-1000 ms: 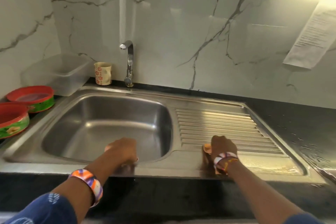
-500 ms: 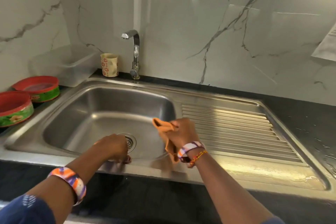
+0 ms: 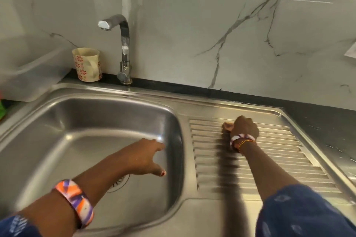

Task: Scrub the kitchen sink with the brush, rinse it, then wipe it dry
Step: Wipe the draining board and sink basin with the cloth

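Clear container (image 3: 28, 69) far left, patterned cup (image 3: 87, 64) beside tap (image 3: 123, 48). Left hand (image 3: 143, 157) over sink (image 3: 81, 121) basin, fingers spread, holding nothing. Right hand (image 3: 243, 128) on ribbed drainboard (image 3: 279, 159), fingers curled, gripping orange cloth (image 3: 227, 126) pressed against ridges.

The right hand (image 3: 244, 128) hides most of the cloth (image 3: 227, 126). The left forearm covers part of the drain (image 3: 119, 183). The tub (image 3: 28, 67) and a green thing (image 3: 2, 108) are cut off at the left edge; paper (image 3: 351, 54) at the right.
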The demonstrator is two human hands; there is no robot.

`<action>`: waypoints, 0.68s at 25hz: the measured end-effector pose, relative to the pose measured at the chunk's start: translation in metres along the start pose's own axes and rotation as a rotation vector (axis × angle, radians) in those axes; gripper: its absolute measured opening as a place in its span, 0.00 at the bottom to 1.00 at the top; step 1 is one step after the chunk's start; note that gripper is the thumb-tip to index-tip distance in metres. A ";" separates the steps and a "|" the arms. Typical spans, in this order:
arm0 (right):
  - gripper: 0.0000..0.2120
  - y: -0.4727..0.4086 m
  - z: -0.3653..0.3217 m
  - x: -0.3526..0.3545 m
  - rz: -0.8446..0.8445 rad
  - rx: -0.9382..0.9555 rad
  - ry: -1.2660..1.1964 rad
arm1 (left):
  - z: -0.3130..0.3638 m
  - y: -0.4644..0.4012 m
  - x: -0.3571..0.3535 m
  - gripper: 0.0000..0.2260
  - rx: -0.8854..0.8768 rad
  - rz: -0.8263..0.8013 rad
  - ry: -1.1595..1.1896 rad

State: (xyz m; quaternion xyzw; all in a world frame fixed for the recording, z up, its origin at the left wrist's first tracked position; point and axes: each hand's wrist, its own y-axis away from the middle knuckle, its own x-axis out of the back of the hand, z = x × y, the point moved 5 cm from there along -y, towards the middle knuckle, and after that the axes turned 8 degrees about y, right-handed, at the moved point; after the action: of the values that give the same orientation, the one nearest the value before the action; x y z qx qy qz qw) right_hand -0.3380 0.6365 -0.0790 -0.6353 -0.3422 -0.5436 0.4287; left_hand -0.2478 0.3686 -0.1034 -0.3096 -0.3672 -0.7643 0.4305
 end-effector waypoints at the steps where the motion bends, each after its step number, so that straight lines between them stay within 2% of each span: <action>1: 0.11 0.005 -0.023 -0.006 -0.016 0.104 -0.024 | 0.002 -0.007 0.000 0.37 -0.007 -0.011 -0.004; 3: 0.10 0.016 -0.067 -0.012 -0.075 0.366 -0.114 | 0.010 -0.024 -0.001 0.39 -0.026 -0.036 -0.010; 4: 0.09 0.014 -0.079 -0.008 -0.103 0.428 -0.201 | 0.015 -0.033 -0.001 0.39 -0.051 -0.043 -0.013; 6: 0.07 -0.012 -0.077 0.007 0.003 0.367 -0.271 | 0.021 -0.047 0.001 0.38 -0.096 -0.041 -0.017; 8: 0.11 -0.048 -0.055 0.016 0.092 0.182 -0.142 | 0.016 -0.054 0.008 0.36 -0.113 -0.026 -0.042; 11: 0.12 -0.075 -0.030 0.007 -0.004 -0.032 0.080 | -0.012 -0.061 0.027 0.33 -0.074 -0.002 -0.096; 13: 0.12 -0.069 -0.053 -0.001 -0.039 0.008 0.114 | -0.037 -0.068 0.043 0.33 -0.006 0.036 -0.115; 17: 0.12 -0.042 -0.163 -0.016 -0.065 0.261 0.003 | -0.086 -0.079 0.065 0.34 0.158 0.105 -0.111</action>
State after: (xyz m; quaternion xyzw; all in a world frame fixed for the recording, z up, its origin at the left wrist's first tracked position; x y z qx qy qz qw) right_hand -0.4433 0.5047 -0.0802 -0.5620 -0.4297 -0.5092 0.4902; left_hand -0.3594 0.2975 -0.1221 -0.3352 -0.4327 -0.6912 0.4719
